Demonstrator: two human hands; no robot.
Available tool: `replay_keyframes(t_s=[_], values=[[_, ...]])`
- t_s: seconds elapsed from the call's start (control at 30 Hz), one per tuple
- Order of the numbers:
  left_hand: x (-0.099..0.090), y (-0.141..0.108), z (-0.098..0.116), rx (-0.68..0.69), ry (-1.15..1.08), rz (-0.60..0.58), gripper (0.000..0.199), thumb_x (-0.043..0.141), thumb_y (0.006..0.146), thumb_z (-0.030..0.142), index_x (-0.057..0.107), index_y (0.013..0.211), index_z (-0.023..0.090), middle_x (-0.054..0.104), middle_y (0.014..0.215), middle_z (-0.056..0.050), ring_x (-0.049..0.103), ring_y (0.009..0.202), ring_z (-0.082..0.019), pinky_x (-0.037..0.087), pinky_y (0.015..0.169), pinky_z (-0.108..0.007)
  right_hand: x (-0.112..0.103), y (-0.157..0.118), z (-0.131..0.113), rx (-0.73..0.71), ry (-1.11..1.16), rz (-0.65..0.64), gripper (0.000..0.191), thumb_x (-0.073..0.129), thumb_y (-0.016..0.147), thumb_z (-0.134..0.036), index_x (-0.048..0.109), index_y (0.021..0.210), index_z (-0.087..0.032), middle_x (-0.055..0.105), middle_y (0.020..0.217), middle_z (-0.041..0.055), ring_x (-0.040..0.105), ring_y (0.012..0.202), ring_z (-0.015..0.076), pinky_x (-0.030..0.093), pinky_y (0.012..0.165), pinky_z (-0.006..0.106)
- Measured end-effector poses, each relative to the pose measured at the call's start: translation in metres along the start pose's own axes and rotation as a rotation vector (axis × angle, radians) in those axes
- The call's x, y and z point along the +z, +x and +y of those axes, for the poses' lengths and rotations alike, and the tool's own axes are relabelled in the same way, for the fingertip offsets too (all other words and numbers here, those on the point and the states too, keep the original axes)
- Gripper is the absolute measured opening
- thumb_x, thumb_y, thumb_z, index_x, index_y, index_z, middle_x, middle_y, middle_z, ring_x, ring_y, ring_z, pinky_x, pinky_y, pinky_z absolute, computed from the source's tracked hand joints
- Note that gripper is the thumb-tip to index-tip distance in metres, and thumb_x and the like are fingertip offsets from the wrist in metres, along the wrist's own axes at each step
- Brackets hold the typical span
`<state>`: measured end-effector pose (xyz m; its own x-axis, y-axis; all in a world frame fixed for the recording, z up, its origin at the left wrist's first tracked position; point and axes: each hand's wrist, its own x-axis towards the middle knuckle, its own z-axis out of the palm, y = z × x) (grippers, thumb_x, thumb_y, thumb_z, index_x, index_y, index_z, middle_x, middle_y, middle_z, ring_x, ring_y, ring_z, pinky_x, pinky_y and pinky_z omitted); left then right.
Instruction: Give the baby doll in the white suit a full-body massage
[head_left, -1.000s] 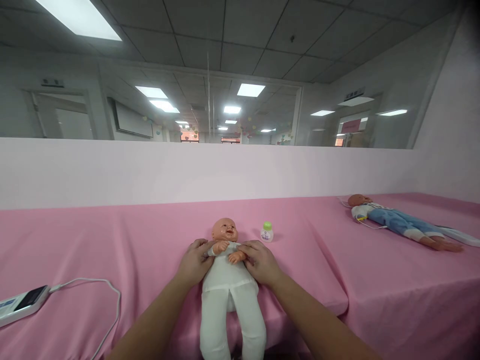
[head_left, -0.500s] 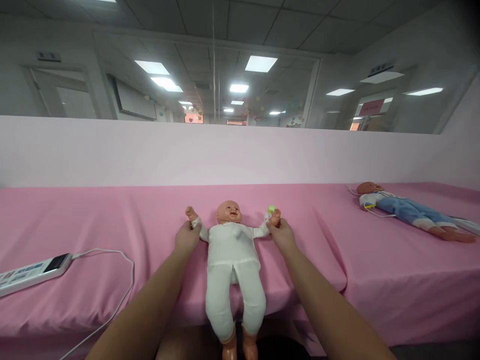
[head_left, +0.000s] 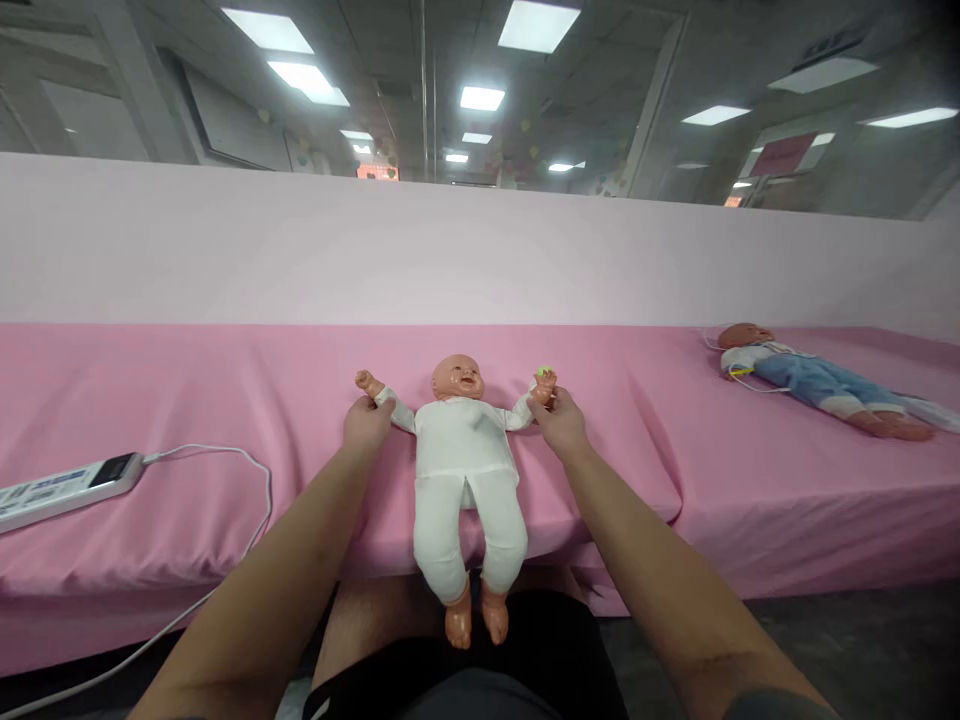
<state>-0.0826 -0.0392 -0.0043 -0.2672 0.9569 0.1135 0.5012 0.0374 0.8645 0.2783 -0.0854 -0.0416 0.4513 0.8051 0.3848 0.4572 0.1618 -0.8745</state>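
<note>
A baby doll (head_left: pixel 466 440) in a white top and white trousers lies face up, its bare feet hanging past the bed's front edge. My left hand (head_left: pixel 367 422) is closed round the doll's arm on the left of the view, near the wrist. On the other side, my right hand (head_left: pixel 560 420) pinches the doll's other arm at the wrist. Both doll arms are spread outward, with the doll's hands showing beyond my fingers. A small yellow-green thing (head_left: pixel 543 371) sits by the doll's hand on the right; its kind is unclear.
A pink sheet (head_left: pixel 315 370) covers the long surface. At left lies a white power strip (head_left: pixel 71 488) with its cord (head_left: pixel 262 510) running over the front edge. A second doll (head_left: pixel 810 380) in blue trousers lies at far right. A white wall and glass stand behind.
The view has tilted down, so the doll and bed appear higher and my lap shows. The doll's left-side arm is stretched slightly further outward. Both hands still hold the arms.
</note>
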Motion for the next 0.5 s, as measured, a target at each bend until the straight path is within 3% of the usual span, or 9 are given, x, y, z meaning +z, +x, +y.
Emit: replay_keyframes(t_s=[0.13,0.27,0.33,0.5], values=[[0.004,-0.014,0.01,0.187,0.046,0.017,0.027,0.062,0.085,0.043,0.067,0.1,0.02,0.075,0.096,-0.008,0.071,0.086,-0.026,0.052,0.072,-0.033,0.005,-0.02,-0.029,-0.234,-0.015,-0.13,0.049,0.07,0.088,-0.037,0.063,0.136,-0.028,0.075,0.12,0.0049,0.073,0.098,0.0237,0.062,0.088,0.04],[0.015,-0.028,0.018,0.535,0.033,-0.047,0.038,0.07,0.078,0.032,0.074,0.116,0.025,0.074,0.122,-0.005,0.068,0.111,-0.024,0.054,0.095,-0.033,0.009,-0.034,-0.048,-0.561,-0.136,-0.328,0.045,0.066,0.086,-0.02,0.069,0.13,-0.03,0.074,0.125,0.0019,0.07,0.11,0.0241,0.06,0.097,0.041],[0.019,-0.032,0.02,0.635,0.069,-0.098,0.042,0.069,0.078,0.029,0.076,0.119,0.028,0.072,0.127,-0.003,0.066,0.117,-0.024,0.053,0.101,-0.032,0.01,-0.036,-0.049,-0.683,-0.199,-0.395,0.048,0.063,0.085,-0.013,0.071,0.129,-0.029,0.073,0.128,0.0024,0.068,0.117,0.0245,0.057,0.104,0.043],[0.023,-0.032,0.022,0.729,0.286,-0.202,0.041,0.066,0.082,0.029,0.079,0.121,0.03,0.073,0.128,-0.005,0.064,0.122,-0.029,0.048,0.109,-0.039,0.014,-0.033,-0.044,-0.758,-0.303,-0.436,0.052,0.059,0.085,-0.01,0.071,0.131,-0.03,0.069,0.135,0.0026,0.064,0.126,0.0252,0.054,0.109,0.046]])
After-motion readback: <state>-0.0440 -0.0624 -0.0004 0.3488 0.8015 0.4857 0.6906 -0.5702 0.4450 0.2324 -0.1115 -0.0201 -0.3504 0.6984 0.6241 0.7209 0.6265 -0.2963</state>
